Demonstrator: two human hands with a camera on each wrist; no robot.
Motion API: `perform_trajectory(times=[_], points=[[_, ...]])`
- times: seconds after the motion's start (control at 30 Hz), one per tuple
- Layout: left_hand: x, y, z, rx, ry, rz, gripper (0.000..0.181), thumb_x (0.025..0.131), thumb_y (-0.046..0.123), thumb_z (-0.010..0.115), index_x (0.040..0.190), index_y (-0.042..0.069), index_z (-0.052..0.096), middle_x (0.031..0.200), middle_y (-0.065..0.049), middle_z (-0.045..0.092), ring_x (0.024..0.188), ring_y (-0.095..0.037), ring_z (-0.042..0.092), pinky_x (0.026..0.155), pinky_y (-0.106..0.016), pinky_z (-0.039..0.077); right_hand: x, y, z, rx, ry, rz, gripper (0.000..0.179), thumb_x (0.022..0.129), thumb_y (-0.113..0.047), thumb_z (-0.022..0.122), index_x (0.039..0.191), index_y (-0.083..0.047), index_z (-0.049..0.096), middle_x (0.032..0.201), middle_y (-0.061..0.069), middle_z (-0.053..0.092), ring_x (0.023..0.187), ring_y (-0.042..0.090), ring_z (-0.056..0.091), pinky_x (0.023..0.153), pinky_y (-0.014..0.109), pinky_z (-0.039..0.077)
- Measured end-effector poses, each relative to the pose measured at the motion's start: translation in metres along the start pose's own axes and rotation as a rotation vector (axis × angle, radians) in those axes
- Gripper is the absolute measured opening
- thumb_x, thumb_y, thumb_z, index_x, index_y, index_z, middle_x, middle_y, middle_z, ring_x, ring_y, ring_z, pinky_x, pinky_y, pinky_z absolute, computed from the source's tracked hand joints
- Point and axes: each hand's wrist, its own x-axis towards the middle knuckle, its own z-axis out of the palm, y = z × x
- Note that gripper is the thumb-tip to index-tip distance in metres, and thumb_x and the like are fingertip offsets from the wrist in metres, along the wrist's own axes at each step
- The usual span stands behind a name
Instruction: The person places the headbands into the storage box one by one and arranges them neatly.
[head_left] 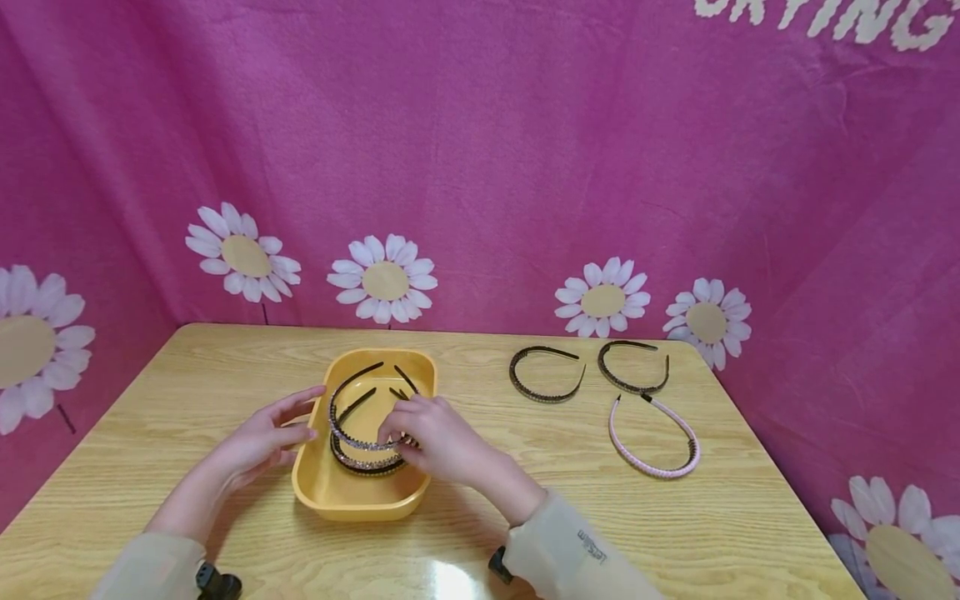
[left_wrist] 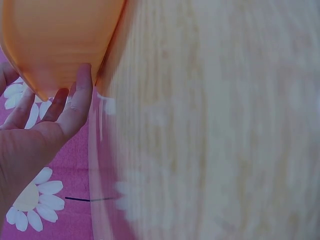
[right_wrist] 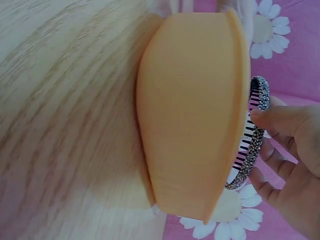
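A yellow plastic bin stands on the left part of the table with several dark, glittery headbands nested inside. My right hand reaches over the bin's right side and pinches a sparkly toothed headband; thumb and fingers lie on opposite sides of its band in the right wrist view. Partly covered by that hand, the headband shows above the others in the head view. At the bin's left wall, my left hand rests its spread, fairly straight fingers, which the left wrist view also shows against the outer wall.
On the right of the wooden table lie two dark headbands, one nearer the middle and one farther right. A pink headband lies in front of them. Behind hangs a magenta cloth printed with daisies.
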Motion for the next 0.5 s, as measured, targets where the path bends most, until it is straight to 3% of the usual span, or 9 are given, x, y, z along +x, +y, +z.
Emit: perform_trajectory(times=[0.5], points=[[0.0,0.003,-0.002,0.001,-0.004,0.002,0.071,0.092,0.006,0.057,0.151,0.007,0.017,0.15,-0.028,0.015,0.114,-0.02,0.052,0.09,-0.044,0.052,0.009,0.005,0.018,-0.038,-0.109,0.041,0.025,0.076,-0.003,0.071,0.093,-0.022,0.069,0.085,-0.01,0.062,0.082,0.004,0.052,0.072,0.016,0.039]])
